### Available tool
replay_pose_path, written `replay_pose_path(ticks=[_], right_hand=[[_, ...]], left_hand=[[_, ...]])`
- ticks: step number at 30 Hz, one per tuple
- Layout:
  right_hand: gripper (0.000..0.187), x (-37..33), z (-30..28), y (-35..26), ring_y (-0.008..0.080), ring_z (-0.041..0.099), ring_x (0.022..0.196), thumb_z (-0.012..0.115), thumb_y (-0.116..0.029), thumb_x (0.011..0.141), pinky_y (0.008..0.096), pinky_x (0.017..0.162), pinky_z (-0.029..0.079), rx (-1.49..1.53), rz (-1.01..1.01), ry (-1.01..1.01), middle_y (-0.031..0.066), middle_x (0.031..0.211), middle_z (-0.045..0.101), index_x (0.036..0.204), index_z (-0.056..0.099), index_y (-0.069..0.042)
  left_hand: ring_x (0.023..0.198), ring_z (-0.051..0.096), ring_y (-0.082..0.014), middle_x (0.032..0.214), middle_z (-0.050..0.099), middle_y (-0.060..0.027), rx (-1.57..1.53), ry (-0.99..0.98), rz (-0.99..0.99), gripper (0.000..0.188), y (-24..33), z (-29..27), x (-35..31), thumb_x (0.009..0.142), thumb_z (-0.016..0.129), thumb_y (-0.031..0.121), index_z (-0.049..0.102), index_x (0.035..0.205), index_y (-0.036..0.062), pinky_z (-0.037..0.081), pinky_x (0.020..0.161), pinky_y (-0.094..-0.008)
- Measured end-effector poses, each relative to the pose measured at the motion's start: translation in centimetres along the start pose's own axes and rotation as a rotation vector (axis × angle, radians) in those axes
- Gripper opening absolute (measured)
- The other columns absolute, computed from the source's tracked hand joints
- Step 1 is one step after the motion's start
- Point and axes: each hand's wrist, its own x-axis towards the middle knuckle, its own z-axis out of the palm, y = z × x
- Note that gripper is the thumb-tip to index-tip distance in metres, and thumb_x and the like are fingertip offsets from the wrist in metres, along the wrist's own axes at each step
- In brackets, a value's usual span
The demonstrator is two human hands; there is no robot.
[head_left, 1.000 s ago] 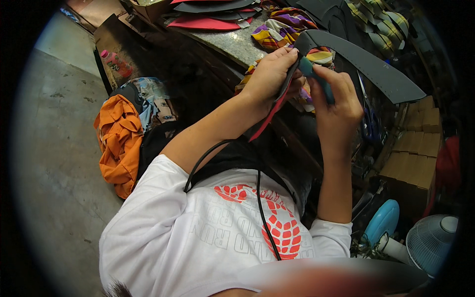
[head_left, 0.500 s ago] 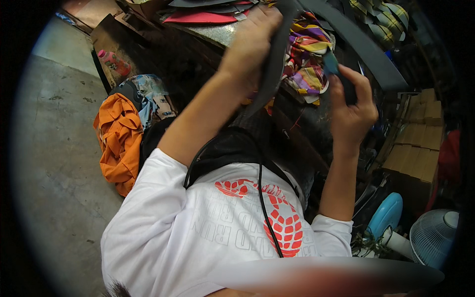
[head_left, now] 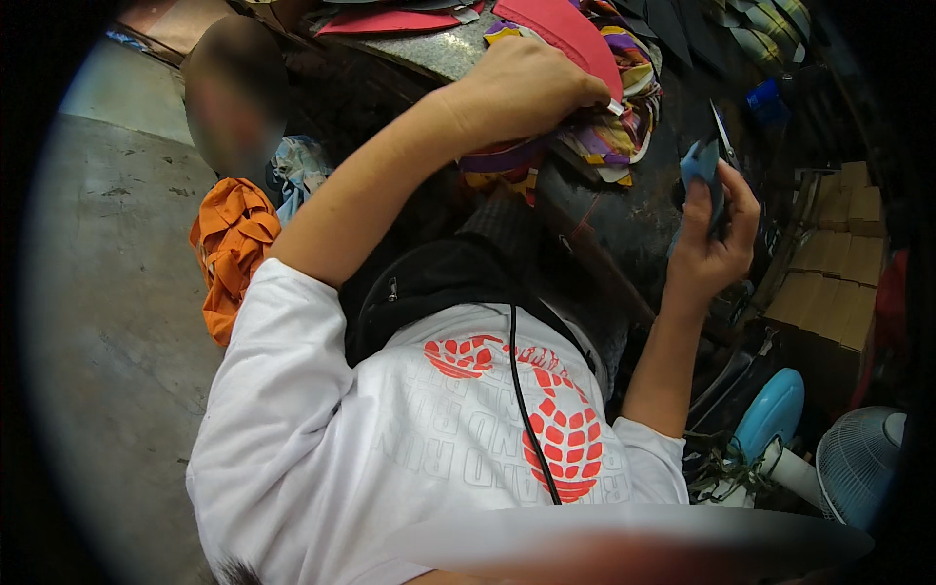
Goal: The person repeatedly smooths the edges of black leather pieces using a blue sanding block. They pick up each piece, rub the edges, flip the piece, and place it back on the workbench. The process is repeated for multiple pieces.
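My left hand (head_left: 526, 90) reaches over the table, its fingers closed on the edge of a red curved brim-shaped piece (head_left: 570, 37). A small white bit shows at its fingertips. Beneath the red piece lies bunched patterned fabric (head_left: 624, 136) in purple, yellow and white. Off to the right, my right hand (head_left: 717, 219) is raised with thumb and fingers pinching a small blue piece (head_left: 698, 164) with a dark tip. What exactly that piece is I cannot make out. A thin, pale, blade-like strip (head_left: 721, 129) shows just beyond the fingers.
Red and dark flat pieces (head_left: 400, 18) lie stacked on the speckled tabletop (head_left: 439, 54). Dark curved pieces (head_left: 673, 34) and plaid ones (head_left: 765, 34) are at the far right. Orange cloth (head_left: 234, 249) hangs at left. Brown boxes (head_left: 829, 268) and a fan (head_left: 858, 463) stand at right.
The dark grey curved piece has left my left hand, which now grips the red one. My right hand has moved slightly right and down, still holding the blue piece.
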Motion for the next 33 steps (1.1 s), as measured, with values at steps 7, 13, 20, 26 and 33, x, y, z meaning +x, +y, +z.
replay_pose_path(ticks=[7, 13, 20, 26, 33], right_hand=[[0.025, -0.1, 0.3, 0.5, 0.0154, 0.063, 0.097, 0.071, -0.007, 0.090, 0.0296, 0.088, 0.051, 0.022, -0.053, 0.034, 0.0081, 0.108, 0.067, 0.113, 0.066, 0.000], [0.026, -0.3, -0.5, 0.6, 0.0210, 0.069, 0.091, 0.070, -0.005, 0.090, 0.0325, 0.083, 0.053, 0.010, -0.086, 0.050, 0.0120, 0.105, 0.070, 0.114, 0.061, -0.003], [0.026, -1.2, -0.7, 2.0, 0.0204, 0.068, 0.094, 0.069, -0.007, 0.091, 0.0320, 0.082, 0.053, 0.035, -0.026, 0.109, 0.0130, 0.107, 0.070, 0.115, 0.059, -0.001], [0.025, -1.5, -1.3, 2.8, 0.0166, 0.063, 0.089, 0.063, -0.011, 0.094, 0.0289, 0.079, 0.054, 0.095, 0.113, 0.125, 0.0102, 0.106, 0.064, 0.116, 0.058, 0.000], [0.035, -1.2, -0.7, 2.0, 0.0143, 0.061, 0.085, 0.057, -0.003, 0.087, 0.0268, 0.076, 0.051, 0.209, 0.186, 0.124, 0.0101, 0.103, 0.061, 0.122, 0.056, 0.001]], left_hand=[[0.097, 0.070, -0.0192, 0.103, 0.073, -0.0075, -0.760, -0.232, 0.110, 0.023, -3.7, -3.0, 1.7, 0.096, 0.062, 0.015, 0.070, 0.116, 0.0075, 0.053, 0.089, -0.0317], [0.094, 0.071, -0.0193, 0.105, 0.074, -0.0076, -0.389, -0.314, 0.136, 0.023, -2.1, -5.7, 1.8, 0.095, 0.061, 0.012, 0.070, 0.116, 0.0126, 0.054, 0.084, -0.0318], [0.095, 0.067, -0.0113, 0.103, 0.073, -0.0048, -0.921, -0.010, 0.349, 0.025, -2.7, -8.4, 1.6, 0.097, 0.063, 0.014, 0.067, 0.119, 0.0016, 0.052, 0.085, -0.0252], [0.098, 0.064, -0.0092, 0.108, 0.070, -0.0032, -1.448, 0.586, -0.209, 0.028, -7.7, -7.9, 1.9, 0.099, 0.061, 0.017, 0.064, 0.124, 0.0044, 0.051, 0.088, -0.0250], [0.083, 0.063, -0.0101, 0.097, 0.067, -0.0057, -1.319, 0.470, -0.687, 0.040, -7.7, 2.7, -0.3, 0.096, 0.065, 0.022, 0.059, 0.128, -0.0006, 0.051, 0.074, -0.0252]])
